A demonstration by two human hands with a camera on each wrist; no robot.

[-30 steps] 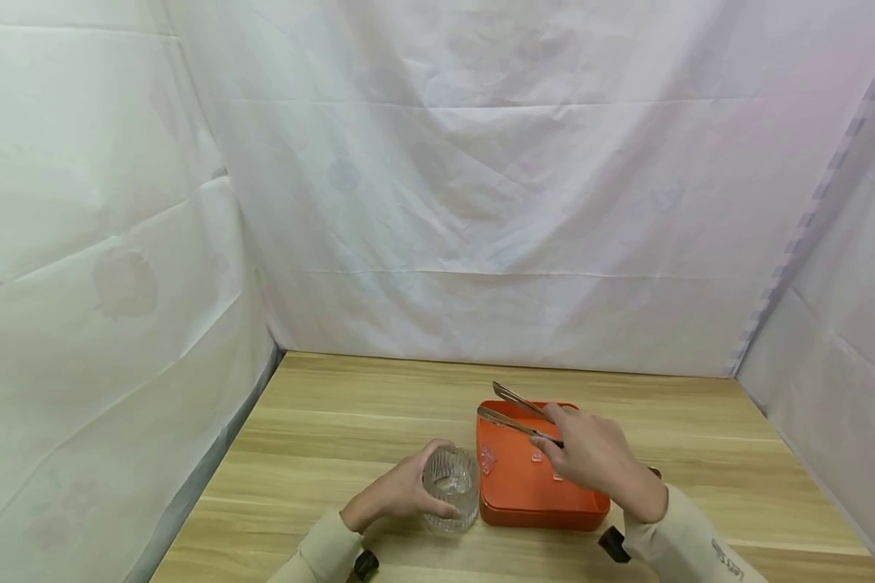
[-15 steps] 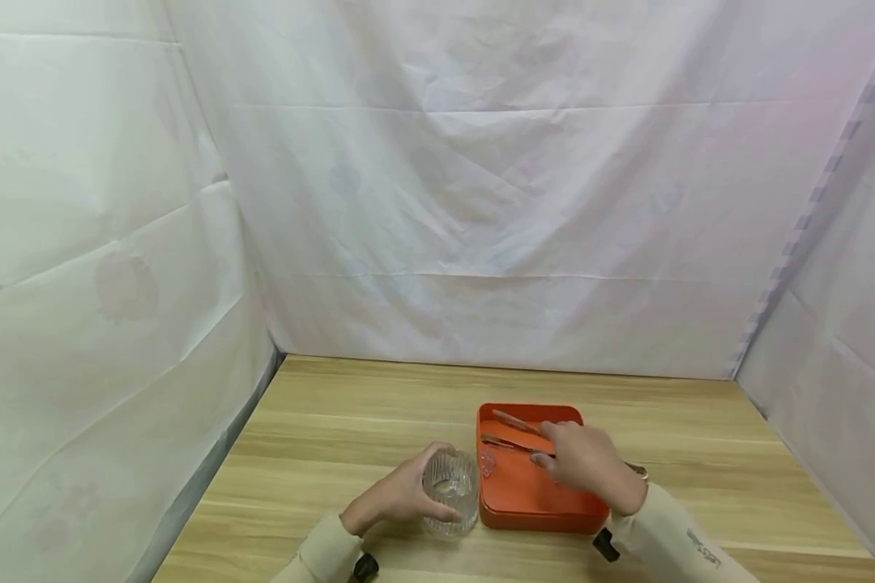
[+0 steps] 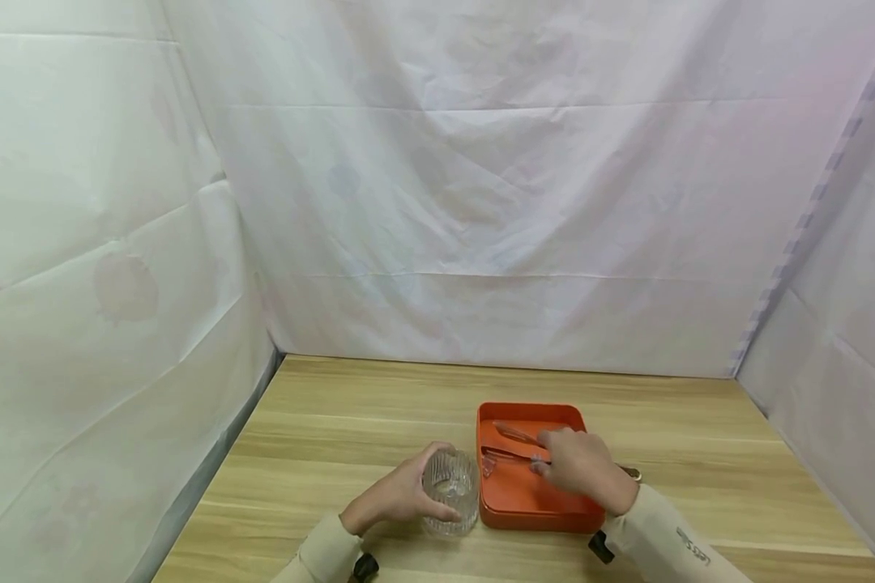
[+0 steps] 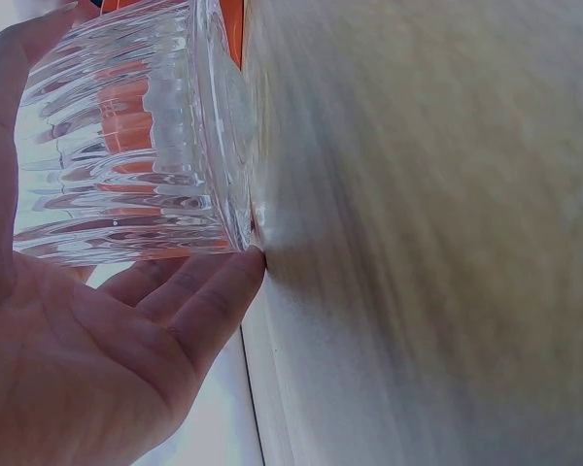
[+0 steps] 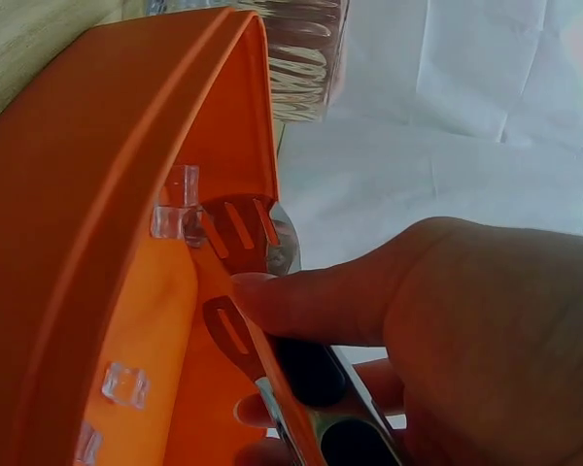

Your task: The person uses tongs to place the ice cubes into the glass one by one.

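Note:
A ribbed clear glass stands upright on the table, and my left hand holds it with thumb and fingers curled round its side. In the left wrist view, fingertips sit low by the base of the glass. My right hand grips metal tongs inside the orange tray. The slotted tips of the tongs are spread apart, one near clear cubes by the tray's left wall. Another clear cube lies on the tray floor. Whether a tip touches a cube, I cannot tell.
The wood-patterned table extends behind and to both sides of the tray. White cloth hangs at the back and both sides. The glass stands close against the left side of the tray.
My right hand has lowered the tongs from above the tray down into it, towards the cubes at the left wall. The left hand and the glass have stayed in place.

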